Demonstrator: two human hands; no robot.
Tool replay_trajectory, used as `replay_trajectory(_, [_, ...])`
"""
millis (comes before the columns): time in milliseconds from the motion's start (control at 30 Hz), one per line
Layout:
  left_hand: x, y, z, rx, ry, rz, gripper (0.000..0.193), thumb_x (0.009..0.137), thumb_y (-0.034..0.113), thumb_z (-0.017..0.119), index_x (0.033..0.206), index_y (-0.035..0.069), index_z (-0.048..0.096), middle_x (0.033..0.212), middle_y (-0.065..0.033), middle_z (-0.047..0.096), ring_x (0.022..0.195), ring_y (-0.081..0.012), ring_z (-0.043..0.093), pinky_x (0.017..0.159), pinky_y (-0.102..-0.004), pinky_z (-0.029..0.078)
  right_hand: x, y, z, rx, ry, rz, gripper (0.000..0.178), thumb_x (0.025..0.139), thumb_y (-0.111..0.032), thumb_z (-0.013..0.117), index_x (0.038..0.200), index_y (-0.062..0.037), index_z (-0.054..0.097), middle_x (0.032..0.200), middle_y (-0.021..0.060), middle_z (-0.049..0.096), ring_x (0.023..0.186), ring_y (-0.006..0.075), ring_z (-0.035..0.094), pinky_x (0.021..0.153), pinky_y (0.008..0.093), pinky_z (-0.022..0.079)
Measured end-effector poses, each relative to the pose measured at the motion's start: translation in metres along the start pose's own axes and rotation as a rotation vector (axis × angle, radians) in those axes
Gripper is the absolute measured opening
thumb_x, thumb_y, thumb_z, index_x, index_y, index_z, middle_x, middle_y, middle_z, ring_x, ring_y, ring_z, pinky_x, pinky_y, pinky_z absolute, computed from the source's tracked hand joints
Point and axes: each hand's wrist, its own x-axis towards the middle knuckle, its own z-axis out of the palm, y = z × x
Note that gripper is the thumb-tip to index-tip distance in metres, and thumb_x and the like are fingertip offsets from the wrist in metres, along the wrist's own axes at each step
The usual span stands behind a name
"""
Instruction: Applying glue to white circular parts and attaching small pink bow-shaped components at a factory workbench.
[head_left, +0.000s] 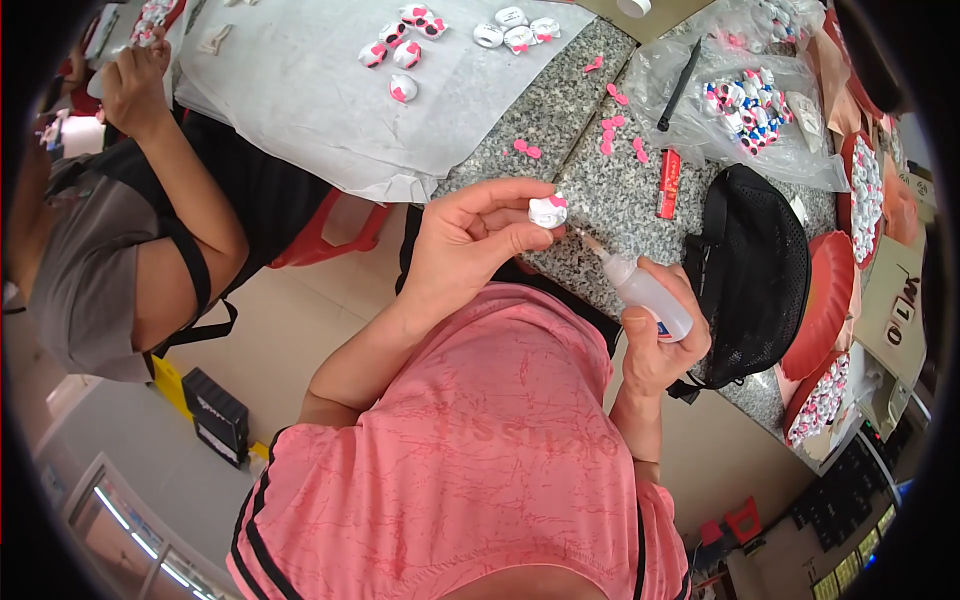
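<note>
Left fingers (505,193) pinched a white figurine (545,212) by the near edge of the bench (582,270); right fingers (668,282) held a squeeze bottle (648,297), nozzle (594,244) just short of it. I judged its pink bow (559,201) on, loose bows (527,150) left to fit. Open bench lay ahead; black pouch (762,270) crowded the right.

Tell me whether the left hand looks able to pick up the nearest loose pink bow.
Probably not: the left hand pinches a white figure. Otherwise the way seems free: the pink bow lies beyond that hand on the table.
</note>
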Motion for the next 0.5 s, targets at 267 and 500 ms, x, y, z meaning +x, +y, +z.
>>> replay_trajectory(267, [-0.0002,-0.0037,0.0010,-0.003,0.011,0.035,0.027,0.079,-0.007,0.058,0.106,-0.005,0.055,0.092,-0.0122,0.064,0.082,-0.0164,0.063,0.073,-0.0255,0.051,0.0031,-0.0035,0.0010,-0.107,-0.022,-0.059,0.043,0.062,-0.021,0.079,0.093,0.0044,0.064,0.071,0.0101,0.061,0.055,0.0167,0.049,0.049,0.0254,0.038])
replay_trajectory(500, [0.0005,-0.0042,0.0006,0.059,0.016,0.035,0.028,0.079,-0.006,0.060,0.107,-0.005,0.055,0.092,-0.0123,0.064,0.081,-0.0152,0.063,0.072,-0.0246,0.051,0.0050,-0.0021,0.0019,-0.117,-0.019,-0.107,0.043,0.062,-0.021,0.079,0.093,0.0040,0.064,0.070,0.0095,0.061,0.054,0.0172,0.049,0.049,0.0257,0.038])
